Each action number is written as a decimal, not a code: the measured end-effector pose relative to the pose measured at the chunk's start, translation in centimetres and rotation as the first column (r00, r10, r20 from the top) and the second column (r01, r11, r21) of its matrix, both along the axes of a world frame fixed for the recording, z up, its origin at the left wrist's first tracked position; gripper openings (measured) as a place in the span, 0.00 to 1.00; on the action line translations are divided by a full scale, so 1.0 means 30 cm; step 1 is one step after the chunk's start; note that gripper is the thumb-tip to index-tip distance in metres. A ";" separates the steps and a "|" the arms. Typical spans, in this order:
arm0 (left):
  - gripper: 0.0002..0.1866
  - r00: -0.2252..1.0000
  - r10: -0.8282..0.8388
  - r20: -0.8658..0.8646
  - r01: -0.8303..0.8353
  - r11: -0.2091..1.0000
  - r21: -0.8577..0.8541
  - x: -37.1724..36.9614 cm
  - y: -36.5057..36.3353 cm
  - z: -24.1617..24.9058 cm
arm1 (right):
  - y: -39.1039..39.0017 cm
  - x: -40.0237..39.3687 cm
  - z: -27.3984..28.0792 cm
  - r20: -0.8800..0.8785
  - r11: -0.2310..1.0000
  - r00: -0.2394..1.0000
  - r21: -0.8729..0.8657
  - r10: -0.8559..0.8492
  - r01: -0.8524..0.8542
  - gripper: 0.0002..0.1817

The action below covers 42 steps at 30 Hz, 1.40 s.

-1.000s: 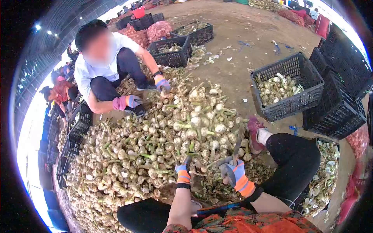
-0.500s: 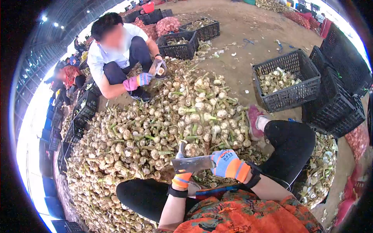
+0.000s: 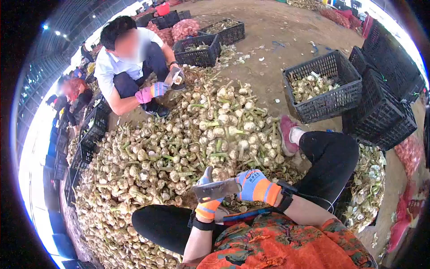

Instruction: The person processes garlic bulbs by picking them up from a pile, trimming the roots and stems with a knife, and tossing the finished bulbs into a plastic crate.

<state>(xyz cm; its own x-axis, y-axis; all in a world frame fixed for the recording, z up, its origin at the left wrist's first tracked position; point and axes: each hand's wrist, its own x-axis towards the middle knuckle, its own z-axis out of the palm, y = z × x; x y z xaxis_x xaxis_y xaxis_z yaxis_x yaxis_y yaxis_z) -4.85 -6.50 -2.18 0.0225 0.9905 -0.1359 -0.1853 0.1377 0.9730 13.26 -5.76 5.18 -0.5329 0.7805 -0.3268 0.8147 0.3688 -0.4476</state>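
My right hand (image 3: 258, 185), in a blue and orange glove, is closed round the handle of a broad cleaver (image 3: 217, 190). The blade points left and lies across my left hand (image 3: 207, 197), hiding part of it. A garlic bulb (image 3: 220, 174) shows just above the blade, between my two gloved hands; whether my left fingers touch it is unclear. What my left hand holds, if anything, is hidden behind the blade. A large heap of garlic (image 3: 179, 148) with stalks spreads in front of my legs and to the left.
Across the heap, a co-worker (image 3: 130, 67) squats with a blade and a bulb in gloved hands. A black crate (image 3: 323, 99) holding garlic stands at right, beside stacked crates (image 3: 380, 112). Trimmings (image 3: 367, 193) lie right of my knee. More crates line the left.
The view has shifted slightly, so the scene sits a little further left. My hands and the cleaver stay close together, with the blade tilted slightly more. The co-worker's hands have moved a little.
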 end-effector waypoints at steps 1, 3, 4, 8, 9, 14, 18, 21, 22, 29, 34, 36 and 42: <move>0.19 1.000 -0.003 0.000 0.003 1.000 0.001 -0.004 0.006 -0.025 | 0.002 -0.001 -0.015 0.000 1.000 1.000 0.001 -0.003 0.003 0.18; 0.19 0.935 -0.109 0.338 0.144 0.986 -0.081 0.001 0.017 -0.030 | 0.000 -0.004 -0.063 0.007 0.999 1.000 0.033 -0.023 0.023 0.18; 0.19 0.903 -0.063 -0.426 0.125 0.985 0.119 0.008 -0.008 -0.008 | -0.004 -0.007 -0.085 0.007 0.999 1.000 0.030 -0.026 0.025 0.18; 0.23 0.829 -0.003 0.560 0.173 0.952 -0.251 0.038 0.003 0.124 | 0.011 -0.007 -0.101 0.014 0.997 0.999 0.061 -0.046 0.045 0.19; 0.27 0.998 -0.057 0.007 0.057 0.989 -0.136 0.035 -0.001 0.119 | 0.010 -0.005 -0.099 0.059 0.999 0.998 0.042 -0.034 0.031 0.19; 0.33 0.552 0.327 -0.767 0.068 0.899 0.432 -0.015 0.004 0.116 | 0.165 0.139 -0.360 -0.335 0.758 0.694 -0.115 -0.637 0.641 0.15; 0.27 0.937 0.296 -0.185 -0.270 0.950 0.155 -0.035 0.068 0.042 | 0.102 0.062 -0.306 -0.710 0.805 0.390 -0.456 -0.586 0.380 0.06; 0.03 0.837 0.243 0.489 -0.080 0.940 -0.331 0.016 0.052 0.168 | 0.049 -0.002 -0.377 -0.814 0.842 0.226 -0.494 -0.535 0.216 0.03; 0.02 0.751 0.332 0.571 -0.112 0.916 -0.385 0.005 0.064 0.109 | 0.044 -0.016 -0.406 -0.783 0.808 0.203 -0.579 -0.588 0.108 0.04; 0.05 0.485 0.534 0.692 -0.187 0.837 -0.514 0.058 0.055 0.134 | 0.050 -0.089 -0.379 -0.599 0.836 0.586 -0.438 -0.546 0.331 0.10; 0.01 0.475 0.217 0.853 -0.302 0.950 -0.073 -0.269 0.062 0.019 | 0.091 -0.054 -0.591 -0.412 0.769 0.699 -0.557 -0.585 0.315 0.19; 0.01 0.649 0.377 0.661 -0.456 0.888 -0.058 -0.318 0.097 0.239 | 0.117 -0.036 -0.586 -0.318 0.511 0.442 -0.739 -0.839 0.439 0.13; 0.05 0.464 0.575 0.674 -0.407 0.814 -0.414 -0.181 0.183 0.105 | 0.148 -0.098 -0.342 -0.829 0.866 0.254 -0.459 -0.498 0.199 0.06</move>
